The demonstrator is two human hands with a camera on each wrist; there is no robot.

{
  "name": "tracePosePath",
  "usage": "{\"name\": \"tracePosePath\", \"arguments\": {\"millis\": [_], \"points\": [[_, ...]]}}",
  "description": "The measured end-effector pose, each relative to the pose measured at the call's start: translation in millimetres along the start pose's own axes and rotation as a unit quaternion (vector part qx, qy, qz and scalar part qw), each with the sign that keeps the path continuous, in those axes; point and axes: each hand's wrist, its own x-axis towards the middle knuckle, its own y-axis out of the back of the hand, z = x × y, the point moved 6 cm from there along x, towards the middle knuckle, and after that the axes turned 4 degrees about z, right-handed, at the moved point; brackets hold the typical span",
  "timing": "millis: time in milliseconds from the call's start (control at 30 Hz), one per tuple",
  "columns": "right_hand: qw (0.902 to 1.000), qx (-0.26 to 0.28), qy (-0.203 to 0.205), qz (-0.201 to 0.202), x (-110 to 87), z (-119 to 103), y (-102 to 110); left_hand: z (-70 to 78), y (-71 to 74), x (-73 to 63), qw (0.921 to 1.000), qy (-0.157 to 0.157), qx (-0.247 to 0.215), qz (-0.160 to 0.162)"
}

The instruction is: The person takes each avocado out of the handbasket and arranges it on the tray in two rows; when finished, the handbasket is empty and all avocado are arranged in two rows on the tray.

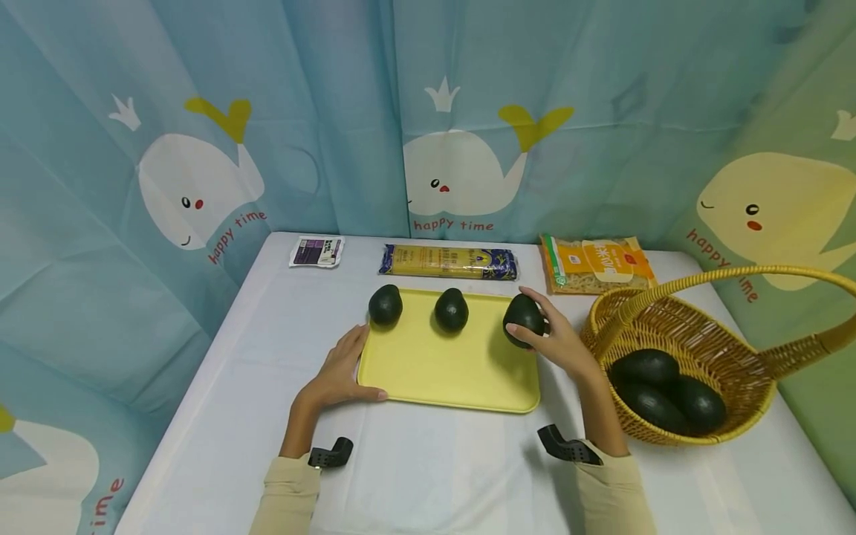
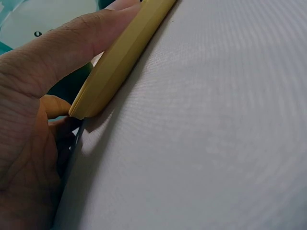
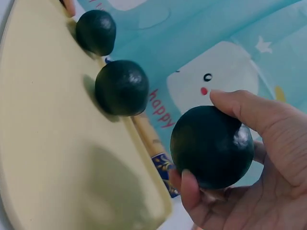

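A yellow tray (image 1: 435,371) lies on the white table. My left hand (image 1: 337,371) holds its near left corner, thumb along the front edge and fingers along the left side. In the left wrist view the thumb (image 2: 86,40) rests against the tray rim (image 2: 115,72). My right hand (image 1: 562,338) grips a dark green avocado (image 1: 524,319) over the tray's right end; in the right wrist view the avocado (image 3: 211,148) sits between thumb and fingers, with a shadow on the tray. Two more avocados stand along the far side, one left (image 1: 385,305), one in the middle (image 1: 451,310).
At the right stands a wicker basket (image 1: 729,334) with a tall handle, holding several avocados (image 1: 695,405). Behind the tray lie a pack of noodles (image 1: 448,262), an orange bag of grain (image 1: 598,264) and a small white-and-purple packet (image 1: 317,252). A whale-printed curtain (image 1: 348,111) hangs behind.
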Motion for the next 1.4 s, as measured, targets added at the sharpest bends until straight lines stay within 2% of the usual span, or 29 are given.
{"name": "tracePosePath", "arguments": {"millis": [100,367,633,833,1033,1267,1400], "points": [[0.9995,-0.027,-0.015,0.003,9.8,5,-1,0.3,0.2,-0.2,1.0,-0.002,0.004,0.004],[0.9941,-0.105,-0.025,-0.008,33.2,17,-6,0.7,0.5,-0.4,0.9999,-0.006,0.005,0.008],[0.9894,-0.143,-0.01,-0.023,41.1,23,-11,2.0,-0.3,-1.7,0.9998,0.013,-0.003,-0.013],[0.9866,-0.162,-0.003,-0.016,45.6,27,-9,2.3,0.2,-1.3,0.9998,0.016,-0.002,-0.013],[0.9898,-0.142,-0.001,0.001,47.8,27,-3,2.5,2.2,-1.3,0.9999,0.011,-0.001,-0.005],[0.9946,-0.102,0.01,-0.012,50.0,28,-5,-0.5,1.9,-0.4,1.0,0.007,0.0,0.0],[0.9962,-0.086,0.002,-0.013,48.1,30,-5,-0.5,0.7,-1.0,1.0,0.005,-0.006,-0.002]]}}
